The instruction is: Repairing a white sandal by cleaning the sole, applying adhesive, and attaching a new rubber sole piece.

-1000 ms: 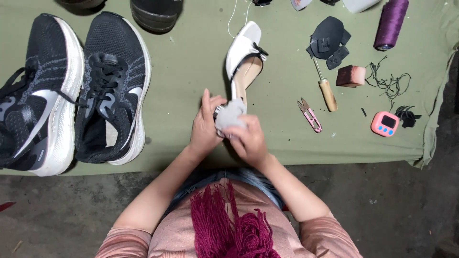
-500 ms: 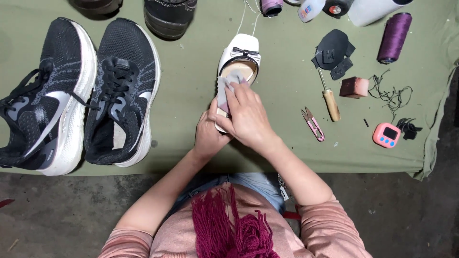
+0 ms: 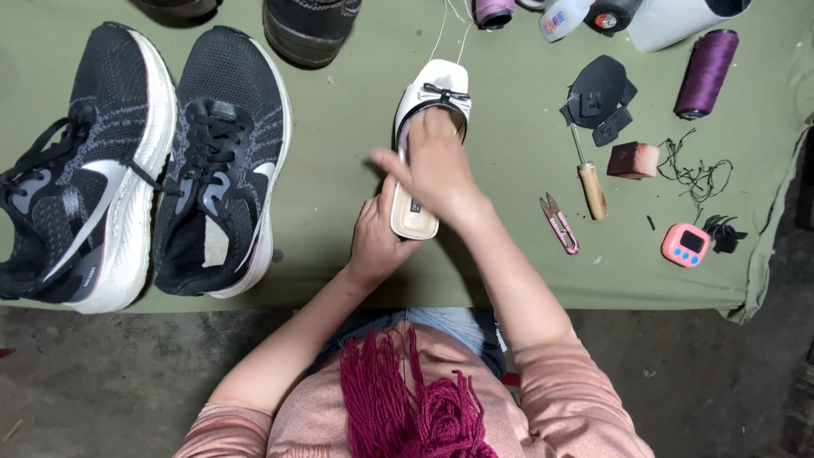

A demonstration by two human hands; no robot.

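A white slip-on shoe point(image 3: 430, 95) with a small black bow lies toe-away on the green cloth point(image 3: 339, 170). My left hand point(image 3: 379, 237) grips its heel end from the left. My right hand point(image 3: 434, 165) rests on top of the shoe, fingers reaching into the opening under the bow strap. What the right fingers hold, if anything, is hidden. White thread runs from the toe toward the far edge.
Two black-and-white sneakers point(image 3: 144, 161) lie at the left, a dark shoe point(image 3: 309, 30) beyond. To the right are a wooden-handled awl point(image 3: 589, 182), pink thread snips point(image 3: 560, 222), black leather scraps point(image 3: 598, 97), a brown block point(image 3: 633, 159), a purple thread spool point(image 3: 702, 75) and a pink timer point(image 3: 685, 244).
My hands have moved from near the table's front edge forward onto the white shoe. The right hand has slid from the heel up over the opening; the left now holds the heel.
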